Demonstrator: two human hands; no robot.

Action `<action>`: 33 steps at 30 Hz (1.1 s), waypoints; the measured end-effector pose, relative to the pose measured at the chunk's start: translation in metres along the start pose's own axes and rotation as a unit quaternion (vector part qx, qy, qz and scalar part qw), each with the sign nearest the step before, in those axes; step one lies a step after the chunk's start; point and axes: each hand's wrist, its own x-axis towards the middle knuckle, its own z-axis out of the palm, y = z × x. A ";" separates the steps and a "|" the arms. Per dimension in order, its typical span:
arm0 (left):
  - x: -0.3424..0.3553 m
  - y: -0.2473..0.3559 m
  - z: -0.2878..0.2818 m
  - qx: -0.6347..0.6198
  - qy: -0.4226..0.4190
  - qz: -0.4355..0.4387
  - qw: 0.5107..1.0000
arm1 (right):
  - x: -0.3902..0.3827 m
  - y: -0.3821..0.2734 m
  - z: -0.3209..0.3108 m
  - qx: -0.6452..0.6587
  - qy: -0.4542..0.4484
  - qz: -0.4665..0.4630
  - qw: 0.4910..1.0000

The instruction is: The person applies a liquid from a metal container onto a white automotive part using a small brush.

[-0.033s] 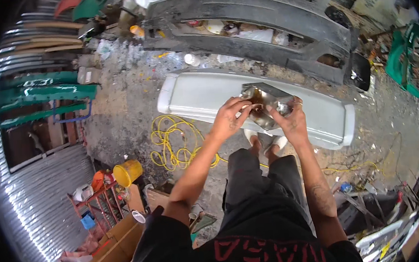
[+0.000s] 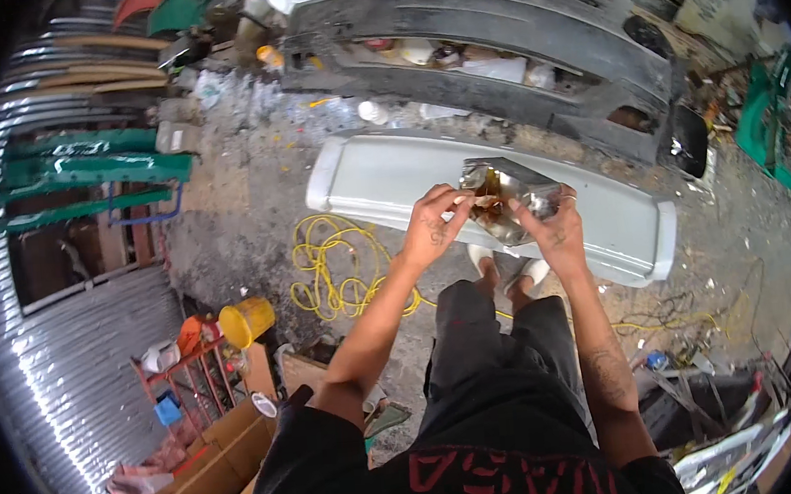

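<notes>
A crumpled-looking shiny silver piece (image 2: 522,177), perhaps a foil pouch, with an amber-brown patch is held over a long pale grey-white panel (image 2: 371,170) lying on the floor. My right hand (image 2: 554,230) grips its right side, thumb on the front. My left hand (image 2: 433,225) is closed at its left side, thumb and fingers pinching a small pale strip (image 2: 483,200) against the brown patch; I cannot make out exactly what the strip is.
Beyond lie a large dark bumper (image 2: 462,28) and litter. Green painted panels (image 2: 97,168) stand left, another green part (image 2: 762,125) right. A coiled yellow hose or cord (image 2: 337,270) runs by my feet. A yellow bucket (image 2: 245,323), red rack and cardboard box (image 2: 200,476) are at lower left.
The view has shifted slightly, with the surroundings sitting a little to the right in the picture. The silver piece is angled a little differently, showing more amber. Both hands keep their hold.
</notes>
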 end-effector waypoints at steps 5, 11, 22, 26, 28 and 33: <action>-0.034 -0.039 -0.044 -0.131 0.160 -0.179 0.962 | 0.000 -0.005 0.017 -0.072 -0.043 0.044 0.996; -0.050 -0.069 -0.112 -0.154 0.252 -0.215 0.931 | 0.009 -0.013 0.061 -0.050 -0.065 0.079 0.993; 0.005 -0.175 -0.218 0.200 0.097 -0.131 0.966 | 0.000 0.007 0.106 0.004 0.044 0.106 0.993; 0.057 -0.189 -0.221 0.311 -0.011 -0.009 0.950 | -0.026 0.007 0.098 -0.022 0.079 0.121 0.989; 0.082 -0.189 -0.220 0.338 -0.041 0.021 0.940 | -0.039 0.006 0.091 0.014 0.074 0.127 0.989; 0.069 -0.192 -0.224 0.349 -0.111 0.134 0.921 | -0.064 0.004 0.069 0.061 0.098 0.158 0.981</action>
